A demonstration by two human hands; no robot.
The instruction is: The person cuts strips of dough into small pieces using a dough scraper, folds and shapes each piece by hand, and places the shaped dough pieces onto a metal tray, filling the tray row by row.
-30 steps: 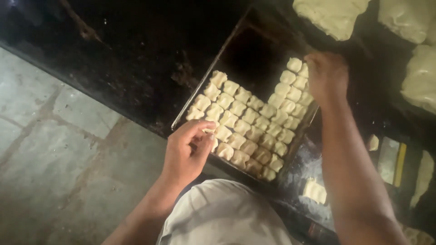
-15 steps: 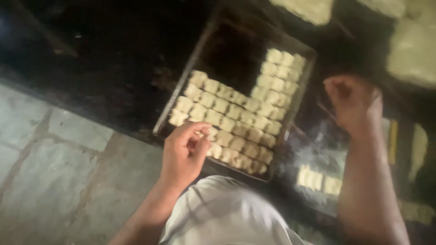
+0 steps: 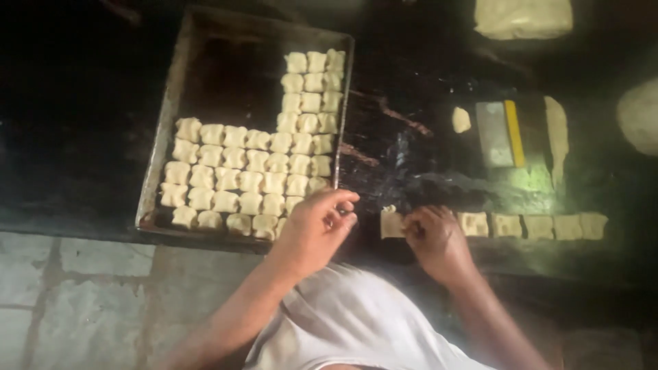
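- Nearest you, your white-clad torso fills the bottom of the view and hides the surface's near edge.
- Your left hand (image 3: 317, 229) hovers just past the near right corner of the baking tray (image 3: 159, 147), fingers curled loosely with the tips drawn together; whether they pinch anything you cannot tell from here.
- Your right hand (image 3: 435, 240) rests on the dark surface (image 3: 411, 147), fingertips pinching the edge of a square dough piece (image 3: 392, 224), the leftmost of the row of cut dough squares (image 3: 534, 225), so it seems the next in line to lift.
- The tray holds folded dough pieces (image 3: 257, 175) packed tight in rows, touching each other, probably to use the room well; its far left part is bare.
- Beyond the row lie a metal scraper with a yellow edge (image 3: 500, 133), a small dough scrap (image 3: 461, 120) and a long dough strip (image 3: 556, 137), near for cutting.
- Farthest, a dough slab (image 3: 523, 17) is cut off at the top edge, and a pale mass (image 3: 639, 116) at the right edge is too blurred to name.
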